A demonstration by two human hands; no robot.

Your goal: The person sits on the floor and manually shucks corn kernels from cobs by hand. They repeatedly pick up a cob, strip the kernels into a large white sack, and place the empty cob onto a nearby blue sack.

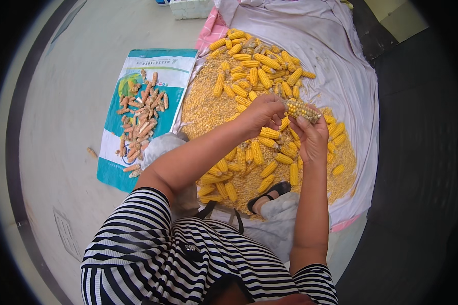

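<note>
A partly shelled ear of corn (302, 110) with patchy, greyish kernels is held up above the pile. My right hand (313, 139) grips its right end, with the thumb along the near side. At the ear's left tip, the fingers of my left hand (266, 113) are pinched; their tips are partly hidden. Below both hands, whole yellow ears of corn (265, 78) lie on a wide bed of loose corn kernels (204, 103). Some ears near the top of the pile have dark, greyish ends.
A pale cloth sheet (328, 49) lies under the corn. To the left, a flattened teal and white printed sack (116, 141) bears many bare corncobs (147, 110). One cob piece (91, 152) is on the floor. A sandalled foot (269, 196) rests among the kernels. A white foam box (191, 8) stands at the top.
</note>
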